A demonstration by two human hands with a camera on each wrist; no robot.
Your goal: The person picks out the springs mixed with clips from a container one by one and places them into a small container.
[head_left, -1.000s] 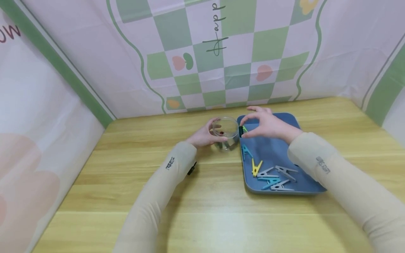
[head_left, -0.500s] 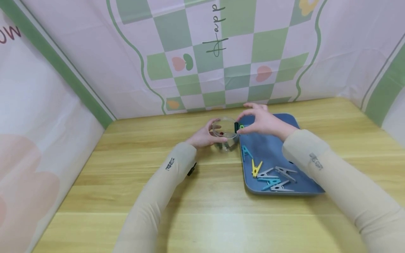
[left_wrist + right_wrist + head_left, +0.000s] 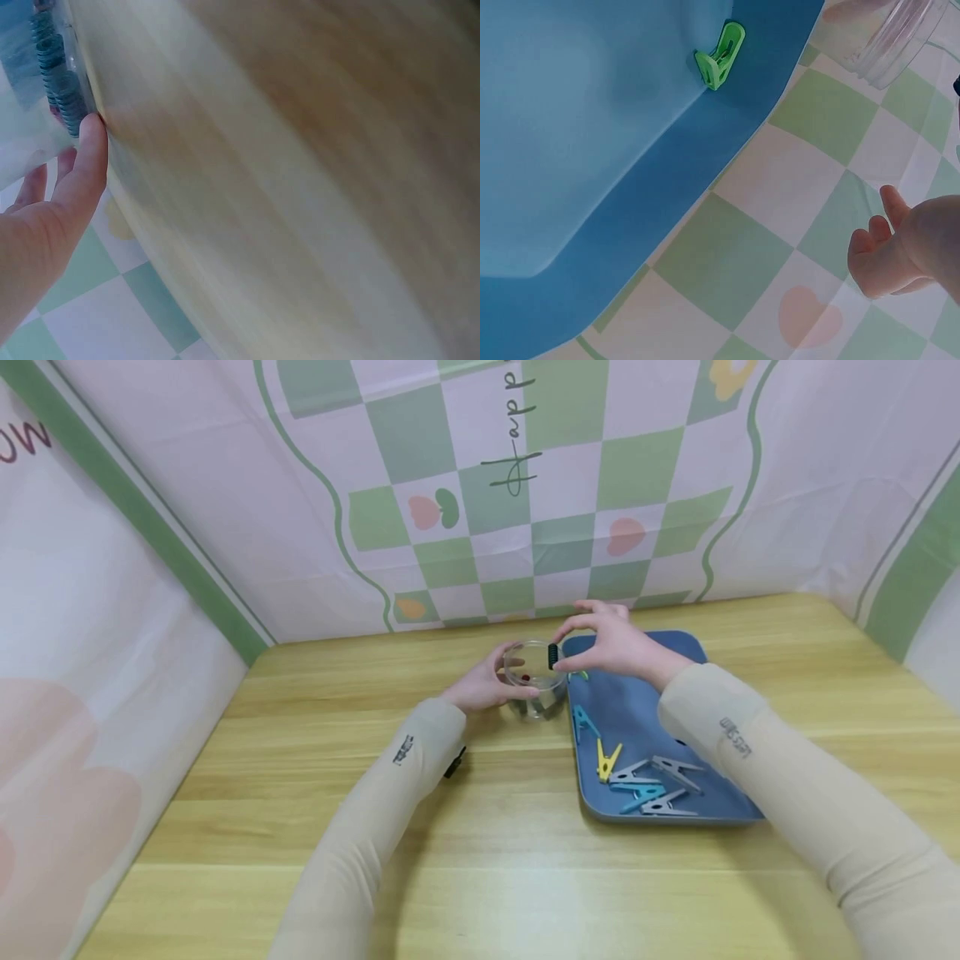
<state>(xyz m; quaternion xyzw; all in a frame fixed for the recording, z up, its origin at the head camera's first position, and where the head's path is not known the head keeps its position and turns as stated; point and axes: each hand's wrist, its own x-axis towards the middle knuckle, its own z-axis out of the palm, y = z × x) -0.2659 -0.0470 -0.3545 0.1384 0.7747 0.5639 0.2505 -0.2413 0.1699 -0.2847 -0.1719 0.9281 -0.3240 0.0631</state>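
My left hand (image 3: pixel 483 683) holds a clear round jar (image 3: pixel 542 703) by its side, thumb and fingers curled round it. Inside the jar, the left wrist view shows several dark ridged, spring-like pieces (image 3: pixel 51 56), and something small and red lies there too. Between thumb and forefinger, my right hand (image 3: pixel 611 647) pinches a small black ridged piece (image 3: pixel 552 657) upright at the jar's right rim. In the right wrist view that hand (image 3: pixel 911 240) shows at the right edge, and the jar (image 3: pixel 900 45) sits at the top.
Right of the jar lies a blue tray (image 3: pixel 630 702) under my right forearm. It holds several clothespins: a green one (image 3: pixel 721 56), a yellow one (image 3: pixel 606 762), a light blue one (image 3: pixel 585 720) and grey ones (image 3: pixel 678 770). A printed cloth (image 3: pixel 495 560) hangs behind the wooden table (image 3: pixel 480 860).
My right hand has moved left from the tray's edge to the jar's rim, carrying the black ridged piece. The left hand and jar have stayed in place.
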